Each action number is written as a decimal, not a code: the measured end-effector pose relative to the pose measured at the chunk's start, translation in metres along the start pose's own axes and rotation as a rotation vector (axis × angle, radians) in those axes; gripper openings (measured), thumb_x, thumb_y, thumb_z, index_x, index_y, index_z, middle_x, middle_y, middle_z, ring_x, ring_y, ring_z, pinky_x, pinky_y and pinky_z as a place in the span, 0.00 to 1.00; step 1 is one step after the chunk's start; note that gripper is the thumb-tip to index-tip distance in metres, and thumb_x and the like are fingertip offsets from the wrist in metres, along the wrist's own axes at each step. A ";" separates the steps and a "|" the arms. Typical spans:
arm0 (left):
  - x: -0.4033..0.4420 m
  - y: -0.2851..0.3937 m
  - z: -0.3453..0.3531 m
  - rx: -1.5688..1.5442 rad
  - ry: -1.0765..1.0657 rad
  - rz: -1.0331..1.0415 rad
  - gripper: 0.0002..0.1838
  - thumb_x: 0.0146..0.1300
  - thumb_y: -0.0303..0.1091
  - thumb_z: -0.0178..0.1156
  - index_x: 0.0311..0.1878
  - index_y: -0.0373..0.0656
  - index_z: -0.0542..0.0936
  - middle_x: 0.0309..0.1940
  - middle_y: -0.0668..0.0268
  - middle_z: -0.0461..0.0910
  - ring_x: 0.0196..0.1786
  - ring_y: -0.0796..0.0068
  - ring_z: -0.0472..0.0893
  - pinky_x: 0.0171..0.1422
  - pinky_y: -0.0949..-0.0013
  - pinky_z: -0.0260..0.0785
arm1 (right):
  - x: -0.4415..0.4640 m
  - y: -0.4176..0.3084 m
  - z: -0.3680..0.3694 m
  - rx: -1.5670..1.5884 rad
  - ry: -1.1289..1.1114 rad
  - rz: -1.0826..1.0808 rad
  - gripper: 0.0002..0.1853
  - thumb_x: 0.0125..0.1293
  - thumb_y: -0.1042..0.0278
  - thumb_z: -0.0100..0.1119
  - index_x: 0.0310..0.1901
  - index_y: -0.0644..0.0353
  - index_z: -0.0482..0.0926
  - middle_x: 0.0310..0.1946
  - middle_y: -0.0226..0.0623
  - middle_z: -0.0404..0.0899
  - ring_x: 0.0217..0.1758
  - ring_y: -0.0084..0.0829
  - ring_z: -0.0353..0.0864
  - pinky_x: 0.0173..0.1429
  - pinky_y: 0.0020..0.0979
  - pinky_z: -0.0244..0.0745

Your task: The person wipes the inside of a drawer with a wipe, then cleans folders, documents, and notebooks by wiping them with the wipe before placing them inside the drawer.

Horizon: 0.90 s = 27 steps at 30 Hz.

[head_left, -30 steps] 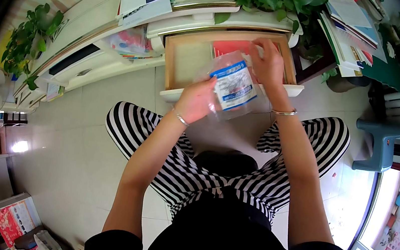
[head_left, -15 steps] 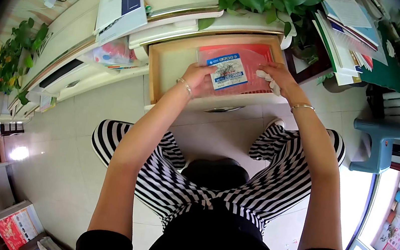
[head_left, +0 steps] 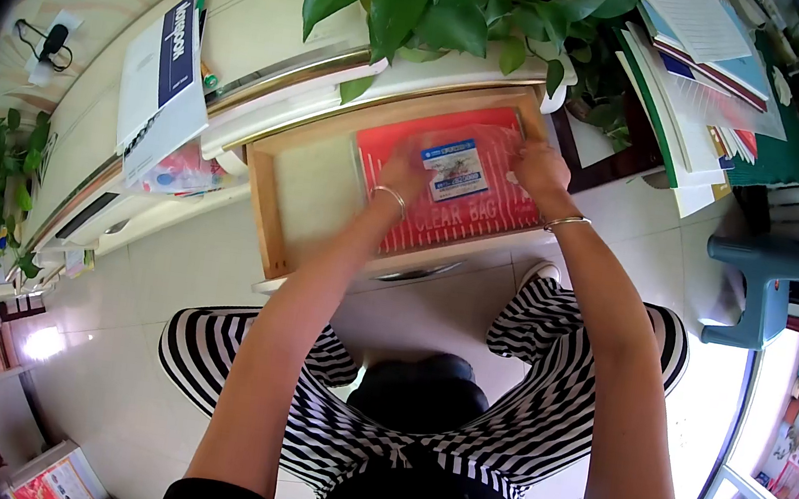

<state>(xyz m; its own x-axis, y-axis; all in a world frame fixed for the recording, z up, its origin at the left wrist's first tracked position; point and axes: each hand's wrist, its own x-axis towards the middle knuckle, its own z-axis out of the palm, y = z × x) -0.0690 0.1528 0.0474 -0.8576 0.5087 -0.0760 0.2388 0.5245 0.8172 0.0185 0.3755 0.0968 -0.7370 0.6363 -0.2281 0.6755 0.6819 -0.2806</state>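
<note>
A red folder printed "CLEAR BAG" [head_left: 464, 221] lies flat in the right part of an open wooden drawer [head_left: 271, 218]. Over it is a clear packet with a blue-and-white label [head_left: 457, 170]. My left hand [head_left: 410, 172] is at the label's left side, its fingers smeared by motion. To the right of the label is my right hand [head_left: 540, 173], with curled fingers near the drawer's right wall. What those fingers hold is hidden.
A leafy plant [head_left: 432, 1] overhangs the drawer's back edge. On the left, a notebook [head_left: 173, 68] rests on the white cabinet. Stacked papers and folders [head_left: 692, 96] stand at right, above a blue stool [head_left: 754, 281]. A black seat [head_left: 416, 393] is beneath me.
The view has shifted. The label now sits lower relative to the red folder, whose lettering shows. My left hand has blurred, and the crumpled white tissue in my right hand is no longer clearly visible.
</note>
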 end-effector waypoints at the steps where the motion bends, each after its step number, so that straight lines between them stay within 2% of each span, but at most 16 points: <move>1: -0.005 0.006 -0.003 0.002 -0.004 0.001 0.36 0.43 0.29 0.69 0.60 0.45 0.67 0.54 0.53 0.72 0.56 0.60 0.73 0.59 0.64 0.67 | -0.001 -0.002 0.000 -0.156 0.009 -0.101 0.21 0.56 0.55 0.56 0.50 0.52 0.73 0.43 0.46 0.79 0.46 0.45 0.79 0.48 0.41 0.75; 3: -0.017 0.018 -0.009 0.211 0.181 0.165 0.45 0.42 0.37 0.70 0.65 0.49 0.59 0.65 0.54 0.57 0.67 0.52 0.58 0.69 0.56 0.53 | -0.004 -0.007 0.005 -0.309 0.018 -0.201 0.23 0.56 0.55 0.58 0.53 0.53 0.70 0.42 0.47 0.79 0.44 0.45 0.80 0.46 0.42 0.76; 4: -0.022 0.024 -0.012 0.211 0.179 0.166 0.45 0.42 0.37 0.70 0.65 0.49 0.59 0.65 0.54 0.57 0.67 0.52 0.58 0.69 0.56 0.53 | -0.007 -0.010 0.010 -0.400 0.029 -0.311 0.27 0.55 0.55 0.59 0.55 0.55 0.67 0.42 0.48 0.78 0.43 0.44 0.80 0.44 0.42 0.76; 5: -0.027 0.029 -0.014 0.416 0.029 0.160 0.49 0.42 0.43 0.70 0.68 0.51 0.54 0.68 0.54 0.50 0.70 0.50 0.52 0.70 0.50 0.47 | -0.009 -0.013 0.014 -0.492 0.041 -0.420 0.30 0.54 0.55 0.61 0.57 0.56 0.63 0.41 0.50 0.78 0.42 0.44 0.81 0.42 0.42 0.77; 6: -0.030 0.032 -0.014 0.620 -0.121 0.155 0.54 0.42 0.49 0.70 0.70 0.54 0.49 0.71 0.54 0.44 0.72 0.48 0.46 0.71 0.44 0.42 | -0.019 -0.021 0.010 -0.495 0.045 -0.416 0.30 0.54 0.55 0.61 0.57 0.56 0.63 0.41 0.50 0.78 0.42 0.44 0.81 0.42 0.42 0.77; 7: -0.032 0.032 -0.012 0.617 -0.119 0.160 0.54 0.42 0.49 0.70 0.70 0.54 0.49 0.71 0.54 0.44 0.72 0.48 0.46 0.71 0.44 0.42 | -0.035 -0.034 0.001 -0.400 -0.005 -0.500 0.32 0.54 0.54 0.61 0.58 0.56 0.63 0.43 0.52 0.77 0.41 0.42 0.81 0.41 0.41 0.77; 9: -0.031 0.029 -0.006 0.703 -0.225 0.084 0.58 0.41 0.59 0.67 0.72 0.54 0.45 0.72 0.54 0.40 0.73 0.47 0.42 0.71 0.41 0.38 | -0.042 -0.041 0.001 -0.307 -0.048 -0.577 0.33 0.53 0.54 0.62 0.58 0.55 0.62 0.45 0.54 0.76 0.40 0.41 0.82 0.40 0.40 0.77; 11: -0.032 0.027 0.001 0.750 -0.262 0.065 0.59 0.42 0.61 0.66 0.72 0.54 0.43 0.72 0.54 0.39 0.73 0.47 0.41 0.71 0.41 0.37 | -0.033 -0.032 0.021 -0.340 -0.137 -0.461 0.27 0.53 0.55 0.61 0.54 0.54 0.67 0.54 0.50 0.69 0.38 0.42 0.82 0.36 0.41 0.78; 12: -0.030 0.027 0.005 0.800 -0.296 0.040 0.60 0.42 0.63 0.65 0.72 0.55 0.41 0.72 0.55 0.37 0.73 0.48 0.40 0.71 0.41 0.37 | -0.031 -0.029 0.026 -0.348 -0.120 -0.448 0.27 0.53 0.55 0.61 0.54 0.54 0.67 0.54 0.50 0.69 0.38 0.42 0.82 0.36 0.41 0.78; 14: -0.027 0.028 0.009 0.763 -0.303 0.017 0.60 0.42 0.64 0.64 0.72 0.54 0.41 0.73 0.55 0.36 0.73 0.48 0.39 0.71 0.41 0.36 | -0.033 -0.028 0.031 -0.388 -0.049 -0.426 0.23 0.58 0.59 0.56 0.54 0.54 0.67 0.54 0.55 0.69 0.39 0.43 0.82 0.34 0.43 0.79; 18: -0.025 0.026 0.011 0.741 -0.331 -0.035 0.60 0.43 0.66 0.63 0.72 0.51 0.40 0.73 0.55 0.35 0.73 0.48 0.38 0.71 0.39 0.32 | -0.026 -0.032 0.042 -0.414 -0.098 -0.382 0.19 0.63 0.69 0.42 0.55 0.59 0.69 0.58 0.64 0.64 0.41 0.47 0.82 0.33 0.45 0.79; 19: -0.025 0.032 0.008 0.741 -0.303 -0.004 0.60 0.43 0.66 0.63 0.72 0.51 0.40 0.73 0.55 0.35 0.73 0.48 0.38 0.71 0.39 0.32 | -0.015 -0.019 0.073 -0.425 0.001 -0.452 0.20 0.62 0.68 0.45 0.56 0.60 0.69 0.57 0.64 0.65 0.42 0.47 0.82 0.34 0.44 0.79; 21: -0.024 0.043 0.001 0.779 -0.404 -0.055 0.60 0.44 0.67 0.61 0.72 0.52 0.38 0.73 0.55 0.35 0.74 0.49 0.38 0.71 0.40 0.31 | -0.009 -0.015 0.075 -0.439 0.140 -0.520 0.21 0.60 0.68 0.47 0.56 0.62 0.69 0.56 0.63 0.66 0.42 0.46 0.82 0.34 0.43 0.79; 23: -0.017 0.042 0.000 0.760 -0.391 -0.061 0.59 0.43 0.66 0.62 0.72 0.52 0.40 0.73 0.55 0.36 0.73 0.49 0.39 0.71 0.40 0.34 | -0.031 -0.029 0.034 -0.322 -0.110 -0.430 0.20 0.58 0.67 0.51 0.52 0.63 0.70 0.49 0.60 0.73 0.40 0.44 0.82 0.36 0.41 0.79; 25: -0.016 0.048 -0.008 0.742 -0.388 -0.068 0.58 0.43 0.65 0.63 0.72 0.53 0.43 0.72 0.55 0.38 0.73 0.48 0.40 0.71 0.40 0.36 | -0.043 -0.036 0.012 -0.242 -0.038 -0.464 0.17 0.57 0.65 0.52 0.47 0.64 0.72 0.47 0.57 0.75 0.39 0.44 0.82 0.37 0.40 0.78; 27: -0.021 0.057 -0.018 0.685 -0.332 0.036 0.55 0.43 0.61 0.64 0.71 0.51 0.47 0.72 0.56 0.39 0.73 0.48 0.40 0.70 0.38 0.36 | -0.052 -0.037 -0.012 -0.162 0.021 -0.495 0.16 0.57 0.63 0.53 0.43 0.64 0.74 0.44 0.54 0.77 0.37 0.43 0.82 0.38 0.40 0.78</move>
<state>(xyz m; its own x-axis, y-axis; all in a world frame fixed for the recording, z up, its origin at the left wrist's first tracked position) -0.0458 0.1601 0.1063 -0.6879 0.6550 -0.3126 0.5860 0.7554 0.2933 0.0318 0.3214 0.1301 -0.9696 0.2294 -0.0856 0.2423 0.9490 -0.2015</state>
